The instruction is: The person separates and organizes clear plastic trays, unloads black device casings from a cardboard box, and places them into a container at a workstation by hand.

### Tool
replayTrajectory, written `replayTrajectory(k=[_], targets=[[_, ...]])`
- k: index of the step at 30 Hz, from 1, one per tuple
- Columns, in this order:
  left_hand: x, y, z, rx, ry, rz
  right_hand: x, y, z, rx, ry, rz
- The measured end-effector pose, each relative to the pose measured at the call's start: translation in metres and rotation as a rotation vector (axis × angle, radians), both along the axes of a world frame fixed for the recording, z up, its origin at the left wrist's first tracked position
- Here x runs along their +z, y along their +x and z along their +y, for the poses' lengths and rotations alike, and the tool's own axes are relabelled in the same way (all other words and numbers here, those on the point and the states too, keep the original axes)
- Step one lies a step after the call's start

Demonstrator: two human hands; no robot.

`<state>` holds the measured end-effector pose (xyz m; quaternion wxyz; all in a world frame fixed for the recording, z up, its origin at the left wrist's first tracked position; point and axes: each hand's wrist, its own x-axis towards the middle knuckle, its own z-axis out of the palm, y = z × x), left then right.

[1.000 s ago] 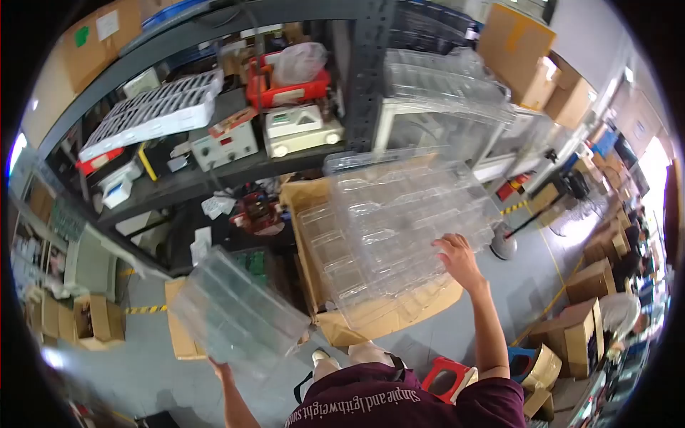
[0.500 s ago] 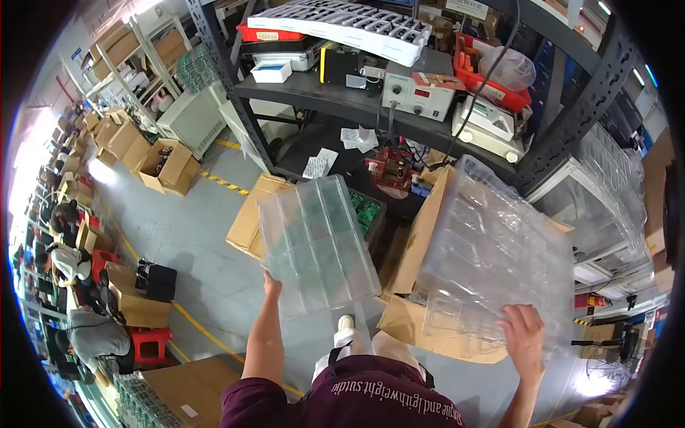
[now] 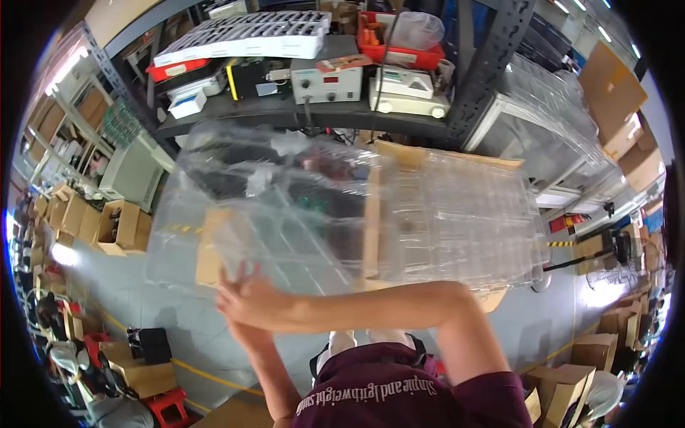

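Cannot tell how far closed or on what: right hand (image 3: 258, 291) and left hand (image 3: 232, 308), blurred, overlapping at near edge of clear plastic trays (image 3: 285, 235), left of tray stack (image 3: 464, 200). Support edges evenly; avoid bumping shelf (image 3: 278, 114).

Red bin (image 3: 410, 57) near probable power supply (image 3: 327, 84)

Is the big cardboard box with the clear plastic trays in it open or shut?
Open: no flaps cover the top of the cardboard box, and the clear plastic trays show there.
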<state>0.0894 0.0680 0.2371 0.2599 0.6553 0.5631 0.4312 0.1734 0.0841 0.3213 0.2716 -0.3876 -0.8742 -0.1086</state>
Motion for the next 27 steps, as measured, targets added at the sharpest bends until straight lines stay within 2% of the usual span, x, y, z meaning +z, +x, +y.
replayTrajectory(k=[2, 3, 4, 5, 6, 7, 9, 11, 16, 18, 21, 23, 25, 26, 27], targets=[[0.005, -0.027, 0.01, 0.275, -0.007, -0.498, -0.008, -0.027, 0.003, 0.017, 0.034, 0.012], [0.009, -0.042, 0.015, 0.42, -0.005, -0.739, -0.011, -0.039, 0.002, 0.117, -0.022, -0.033], [0.013, -0.057, 0.017, 0.426, 0.002, -0.731, -0.016, -0.048, 0.0, 0.223, -0.077, -0.077], [0.016, -0.073, 0.015, 0.442, -0.03, -0.993, -0.023, -0.051, -0.005, 0.239, -0.078, -0.066], [0.018, -0.092, 0.012, 0.46, -0.057, -1.254, -0.033, -0.049, -0.014, 0.378, -0.207, 0.08], [0.012, -0.116, 0.015, 0.484, -0.041, -1.24, -0.042, -0.046, -0.022, 0.519, -0.336, 0.227], [-0.018, -0.162, 0.026, 0.379, -0.14, -0.985, -0.06, -0.021, -0.043, 0.516, -0.322, 0.265], [-0.036, -0.188, 0.035, 0.294, -0.19, -0.979, -0.081, 0.017, -0.061, 0.468, -0.539, 0.257], [-0.103, -0.21, 0.071, 0.129, -0.378, -0.976, -0.094, 0.119, -0.113, 0.17, -0.759, 0.269], [-0.126, -0.193, 0.094, 0.124, -0.536, -1.07, -0.058, 0.149, -0.125, -0.018, -0.871, 0.333], [-0.159, -0.17, 0.124, 0.019, -0.616, -1.104, -0.037, 0.186, -0.138, -0.2, -0.754, 0.44], [-0.178, -0.163, 0.147, 0.05, -0.671, -1.118, -0.031, 0.201, -0.144, -0.398, -0.644, 0.432], [-0.214, -0.176, 0.171, 0.127, -0.745, -0.927, -0.025, 0.208, -0.15, -0.451, -0.643, 0.44], [-0.222, -0.173, 0.176, 0.114, -0.757, -0.926, -0.022, 0.212, -0.152, -0.488, -0.643, 0.446], [-0.227, -0.169, 0.18, 0.312, -0.734, -0.731, -0.019, 0.217, -0.155, -0.504, -0.643, 0.445]])
